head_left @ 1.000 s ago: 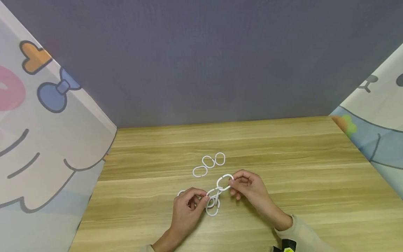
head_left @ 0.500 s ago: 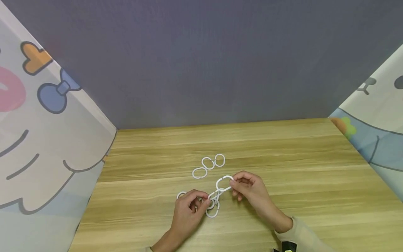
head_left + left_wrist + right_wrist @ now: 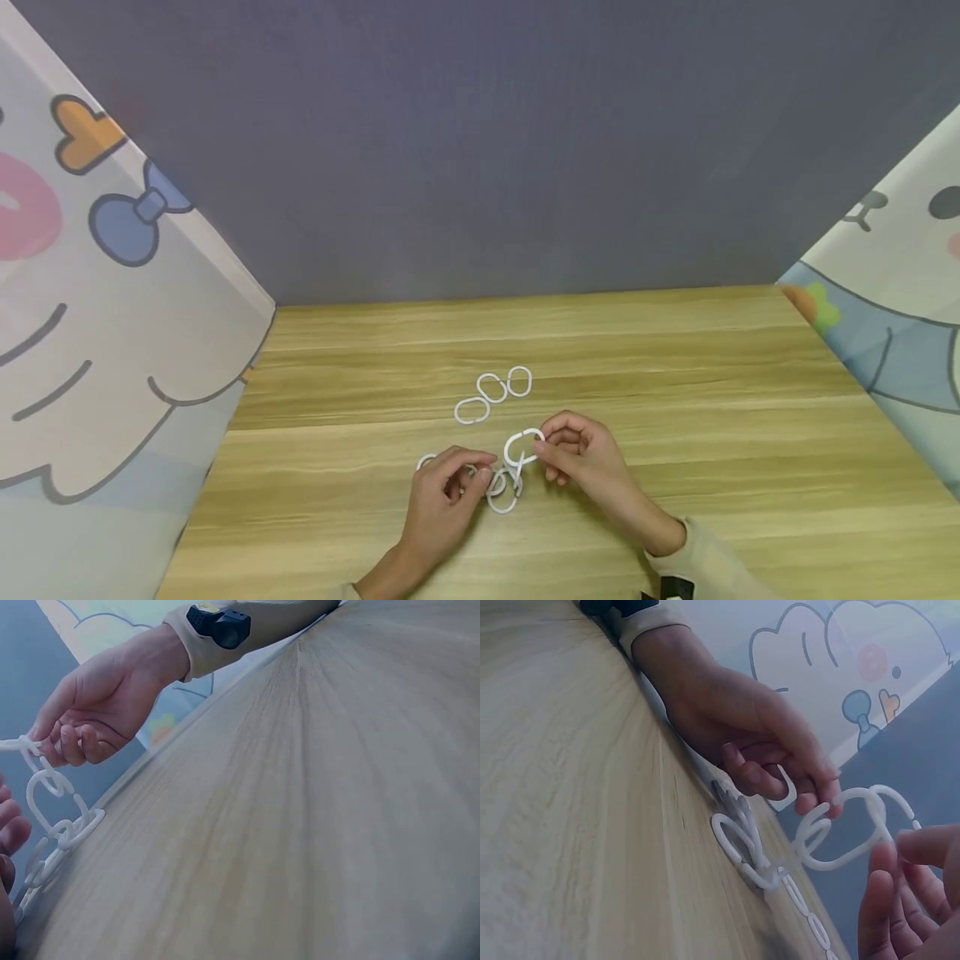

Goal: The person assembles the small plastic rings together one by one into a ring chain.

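My right hand (image 3: pixel 592 458) pinches a white oval plastic chain link (image 3: pixel 507 450) above the table. Through it hangs a second link (image 3: pixel 520 468), which leads down to several more links bunched on the tabletop (image 3: pixel 501 511). In the left wrist view the hanging chain (image 3: pixel 31 799) runs from my right fingertips down to the wood. My left hand (image 3: pixel 446 492) is just left of the chain, its fingers loosely bent with a small gap between thumb and forefinger. Part of the chain is hidden behind that hand, and a link (image 3: pixel 420 460) shows past its knuckles.
Three white links lie farther back in a slanting row: a left one (image 3: pixel 456 410), a middle one (image 3: pixel 478 387) and a right one (image 3: pixel 530 382). A grey panel (image 3: pixel 525 167) stands behind the wooden table (image 3: pixel 712 400), with cartoon-printed panels at both sides.
My right hand has shifted slightly left and down with its link. The link that my left fingers pinched now hangs from it, and those fingers have let go.
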Demonstrator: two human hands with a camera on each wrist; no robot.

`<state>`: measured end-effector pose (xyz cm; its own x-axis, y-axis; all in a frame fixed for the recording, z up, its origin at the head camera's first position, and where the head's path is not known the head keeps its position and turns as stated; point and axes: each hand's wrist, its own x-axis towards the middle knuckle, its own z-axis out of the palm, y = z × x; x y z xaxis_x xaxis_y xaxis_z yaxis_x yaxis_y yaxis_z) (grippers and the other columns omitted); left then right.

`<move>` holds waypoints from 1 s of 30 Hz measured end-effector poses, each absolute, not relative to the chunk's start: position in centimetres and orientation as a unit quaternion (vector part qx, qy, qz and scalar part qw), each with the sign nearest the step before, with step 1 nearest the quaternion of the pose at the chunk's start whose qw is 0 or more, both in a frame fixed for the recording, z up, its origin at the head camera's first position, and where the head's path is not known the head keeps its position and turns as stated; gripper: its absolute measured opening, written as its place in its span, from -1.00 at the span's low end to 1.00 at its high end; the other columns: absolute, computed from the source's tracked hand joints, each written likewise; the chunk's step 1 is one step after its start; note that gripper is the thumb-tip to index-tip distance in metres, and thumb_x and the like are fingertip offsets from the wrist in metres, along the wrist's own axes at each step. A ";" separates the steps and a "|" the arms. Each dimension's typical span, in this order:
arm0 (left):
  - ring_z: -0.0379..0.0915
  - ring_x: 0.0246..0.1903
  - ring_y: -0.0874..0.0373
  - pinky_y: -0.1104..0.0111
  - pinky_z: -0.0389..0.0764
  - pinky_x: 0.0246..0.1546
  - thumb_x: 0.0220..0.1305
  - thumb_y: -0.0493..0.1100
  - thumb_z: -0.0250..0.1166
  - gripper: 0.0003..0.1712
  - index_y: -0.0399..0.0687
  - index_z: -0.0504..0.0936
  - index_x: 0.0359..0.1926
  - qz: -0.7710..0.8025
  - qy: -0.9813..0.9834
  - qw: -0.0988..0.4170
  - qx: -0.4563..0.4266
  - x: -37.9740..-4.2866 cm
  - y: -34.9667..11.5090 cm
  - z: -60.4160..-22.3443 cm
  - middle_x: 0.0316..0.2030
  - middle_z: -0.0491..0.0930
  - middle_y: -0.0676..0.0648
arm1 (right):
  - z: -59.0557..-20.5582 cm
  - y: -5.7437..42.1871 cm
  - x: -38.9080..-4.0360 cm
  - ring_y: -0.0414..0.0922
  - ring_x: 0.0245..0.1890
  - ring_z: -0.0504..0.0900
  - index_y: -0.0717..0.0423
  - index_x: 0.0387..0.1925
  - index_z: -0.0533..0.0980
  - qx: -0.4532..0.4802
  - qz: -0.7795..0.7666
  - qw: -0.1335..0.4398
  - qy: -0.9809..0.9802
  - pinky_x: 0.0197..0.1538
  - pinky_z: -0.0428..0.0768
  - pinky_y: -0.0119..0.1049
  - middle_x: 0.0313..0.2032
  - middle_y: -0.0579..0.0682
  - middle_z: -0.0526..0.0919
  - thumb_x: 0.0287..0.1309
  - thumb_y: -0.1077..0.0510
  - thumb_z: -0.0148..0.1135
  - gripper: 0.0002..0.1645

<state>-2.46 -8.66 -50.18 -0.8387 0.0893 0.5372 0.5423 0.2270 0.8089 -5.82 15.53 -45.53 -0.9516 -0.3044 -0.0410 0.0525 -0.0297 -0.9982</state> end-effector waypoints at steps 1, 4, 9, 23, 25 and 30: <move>0.32 -0.57 0.45 0.57 0.33 -0.70 0.34 -0.44 0.51 -0.75 -0.07 0.86 -0.06 -0.588 -0.757 0.194 -0.210 -2.6 -8.7 -50.2 -0.39 0.72 0.05 | -45.6 15.5 -5.9 -0.27 -0.52 0.66 0.57 -0.08 0.51 -0.098 -0.708 0.129 0.687 -0.45 0.65 -0.45 -0.39 -0.01 0.73 0.40 0.39 0.42 -0.72; 0.33 -0.56 0.46 0.58 0.33 -0.71 0.32 -0.45 0.52 -0.72 -0.07 0.86 -0.03 -0.598 -0.748 0.193 -0.215 -2.8 -8.8 -50.1 -0.37 0.75 0.03 | -45.7 15.4 -6.1 -0.27 -0.54 0.66 0.54 -0.12 0.54 -0.120 -0.697 0.135 0.694 -0.47 0.64 -0.44 -0.41 0.07 0.74 0.39 0.38 0.45 -0.73; 0.37 -0.57 0.45 0.58 0.34 -0.71 0.29 -0.46 0.54 -0.72 -0.10 0.86 -0.04 -0.613 -0.737 0.178 -0.222 -3.1 -8.9 -50.0 -0.36 0.78 -0.03 | -46.0 15.4 -6.2 -0.26 -0.56 0.67 0.48 -0.17 0.57 -0.152 -0.682 0.133 0.703 -0.51 0.64 -0.41 -0.43 0.21 0.73 0.35 0.39 0.47 -0.79; 0.44 -0.60 0.45 0.50 0.49 -0.69 0.36 -0.49 0.47 -0.86 -0.21 0.84 -0.18 -0.659 -0.718 0.113 -0.190 -2.7 -8.7 -50.0 -0.58 0.69 -0.09 | -46.2 16.2 -6.2 -0.26 -0.55 0.66 0.35 -0.14 0.65 -0.193 -0.653 0.144 0.718 -0.53 0.60 -0.42 -0.45 0.12 0.73 0.44 0.32 0.44 -0.88; 0.45 -0.61 0.44 0.50 0.50 -0.69 0.39 -0.46 0.47 -0.88 -0.19 0.84 -0.19 -0.661 -0.721 0.108 -0.180 -2.5 -8.7 -50.1 -0.58 0.69 -0.10 | -46.2 16.2 -6.8 -0.25 -0.55 0.65 0.38 -0.11 0.65 -0.196 -0.647 0.124 0.726 -0.55 0.61 -0.38 -0.41 0.26 0.74 0.50 0.31 0.38 -0.87; 0.46 -0.63 0.42 0.50 0.50 -0.69 0.41 -0.42 0.48 -0.91 -0.18 0.84 -0.21 -0.661 -0.727 0.100 -0.157 -2.3 -8.8 -50.1 -0.58 0.70 -0.11 | -46.2 16.3 -8.5 -0.20 -0.54 0.65 0.47 -0.05 0.64 -0.157 -0.637 0.080 0.750 -0.54 0.60 -0.38 -0.31 0.36 0.74 0.49 0.35 0.38 -0.82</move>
<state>-2.27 -8.79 -50.08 -0.9306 0.0956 0.3534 0.3609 0.0776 0.9294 -8.53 16.25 -46.18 -0.9378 -0.3377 0.0802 -0.1337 0.1382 -0.9813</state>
